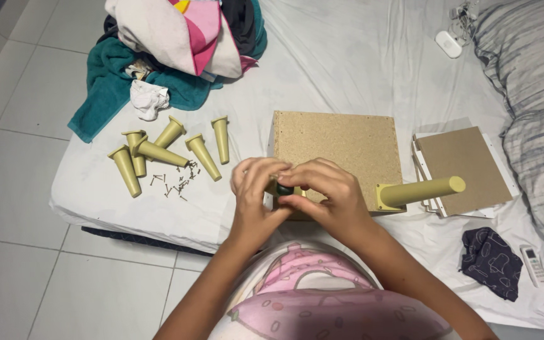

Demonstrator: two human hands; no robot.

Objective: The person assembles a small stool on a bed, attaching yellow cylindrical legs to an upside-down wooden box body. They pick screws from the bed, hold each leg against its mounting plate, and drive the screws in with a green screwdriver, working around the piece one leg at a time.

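Both hands, left hand (254, 192) and right hand (328, 189), pinch a small dark knob (284, 189) at the frame's centre against the chipboard panel (335, 148); a slipping grip could drop it onto the bed (347, 69).

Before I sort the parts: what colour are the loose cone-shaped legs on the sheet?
The cone-shaped legs are pale olive-yellow, seen in the head view.

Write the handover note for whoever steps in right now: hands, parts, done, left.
Left hand and right hand: together at the near left corner of the chipboard box, pinching a small dark tool.
Done: one leg stands fitted on the near right corner.
Left: five loose legs and scattered screws lie on the sheet to the left.
Flat panels wait on the right.
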